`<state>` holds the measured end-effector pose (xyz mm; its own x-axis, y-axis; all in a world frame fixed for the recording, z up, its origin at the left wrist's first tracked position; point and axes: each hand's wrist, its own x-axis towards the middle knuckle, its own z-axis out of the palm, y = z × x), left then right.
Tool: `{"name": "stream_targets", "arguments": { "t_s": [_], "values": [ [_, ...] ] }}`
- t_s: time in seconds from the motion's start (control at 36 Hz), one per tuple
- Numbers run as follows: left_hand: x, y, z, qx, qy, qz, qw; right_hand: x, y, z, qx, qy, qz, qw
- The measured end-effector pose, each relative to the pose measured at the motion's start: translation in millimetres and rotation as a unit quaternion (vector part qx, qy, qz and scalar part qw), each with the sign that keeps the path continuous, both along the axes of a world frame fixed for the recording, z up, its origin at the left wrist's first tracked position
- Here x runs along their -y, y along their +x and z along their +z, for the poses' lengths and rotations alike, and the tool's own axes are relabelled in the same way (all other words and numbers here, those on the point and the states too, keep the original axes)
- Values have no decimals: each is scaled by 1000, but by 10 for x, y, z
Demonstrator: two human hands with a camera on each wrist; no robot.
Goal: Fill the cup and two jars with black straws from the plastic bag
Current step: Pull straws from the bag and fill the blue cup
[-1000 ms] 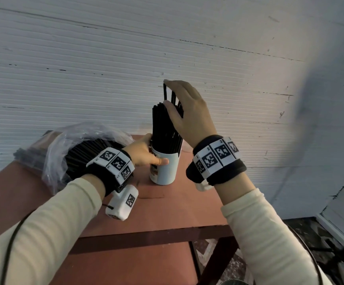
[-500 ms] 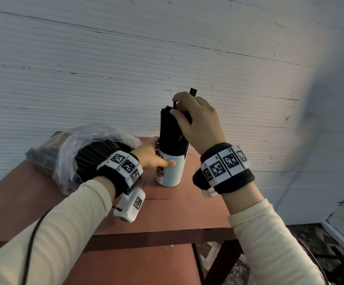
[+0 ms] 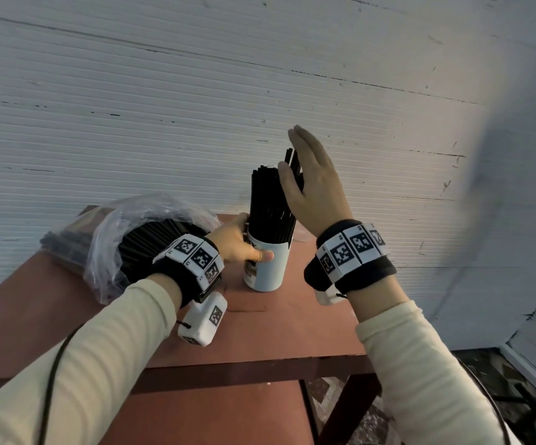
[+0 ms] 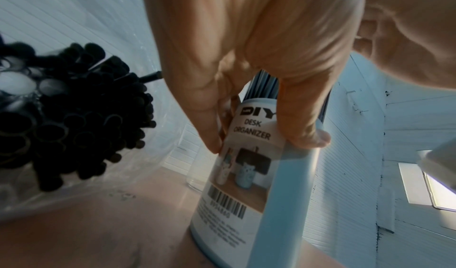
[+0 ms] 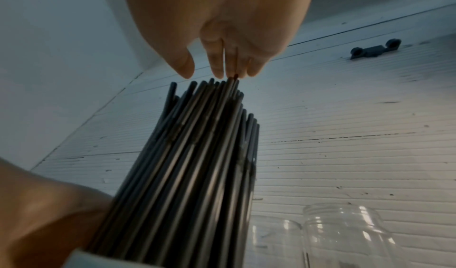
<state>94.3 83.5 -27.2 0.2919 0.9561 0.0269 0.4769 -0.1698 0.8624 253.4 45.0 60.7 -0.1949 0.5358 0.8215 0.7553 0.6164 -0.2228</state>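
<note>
A white cup (image 3: 268, 268) (image 4: 249, 184) with a printed label stands on the red-brown table, packed with upright black straws (image 3: 268, 203) (image 5: 192, 165). My left hand (image 3: 241, 242) (image 4: 246, 77) grips the cup near its rim. Over the straw tops my right hand (image 3: 305, 175) (image 5: 217, 44) is held flat with straight fingers, and the fingertips touch the tallest straws. The clear plastic bag (image 3: 151, 232) (image 4: 74, 106) with a thick bundle of black straws lies left of the cup. Two clear jars (image 5: 345, 237) without straws stand behind the cup to its right.
The table's (image 3: 276, 329) front edge runs close below my wrists, with a lower shelf under it. A white ribbed wall (image 3: 196, 107) rises directly behind the table. The floor drops away at the right.
My right hand let go of the straws it was pinching and opened flat over the bundle's top. The left hand stays on the cup.
</note>
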Motion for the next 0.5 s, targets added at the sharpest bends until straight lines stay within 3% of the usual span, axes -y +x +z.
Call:
{"name": "stream_targets", "arguments": {
  "t_s": [0.36,0.5],
  "values": [
    [-4,-21,2,1,9,-8,1000,-11,45,-12,-23,94,32,995],
    [4,-26,12,-11,12,-10,1000,-110,145,111,-66,67,7,996]
  ]
}}
